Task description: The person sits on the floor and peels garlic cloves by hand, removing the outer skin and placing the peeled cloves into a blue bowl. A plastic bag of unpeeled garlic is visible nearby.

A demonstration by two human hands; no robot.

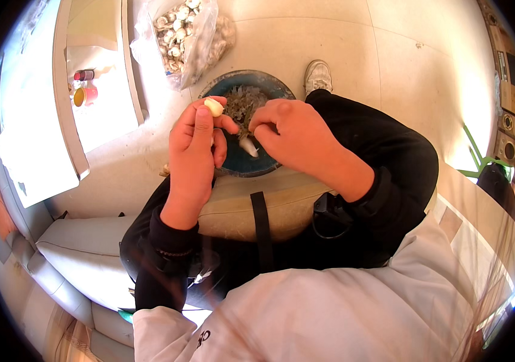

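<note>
My left hand [194, 149] holds a peeled garlic clove [214, 107] between thumb and forefinger, above the left side of a blue basin [257, 168]. Its other fingers are curled; a small pale bit shows by the palm, too hidden to name. My right hand [296, 133] hangs over the basin's right side, fingers bent and thumb close to them. Whether anything is pinched in it cannot be seen. Dry garlic skins [243, 106] are heaped in the basin. A whitish piece, perhaps garlic [249, 147], lies nearer me in it.
Beyond the basin to the left, a clear plastic bag [198, 50] of garlic bulbs [176, 34] sits on the tiled floor [284, 40]. A low table [69, 90] stands at the left, with a yellow and red cup [86, 96] inside. My shoe [318, 77] is right of the basin.
</note>
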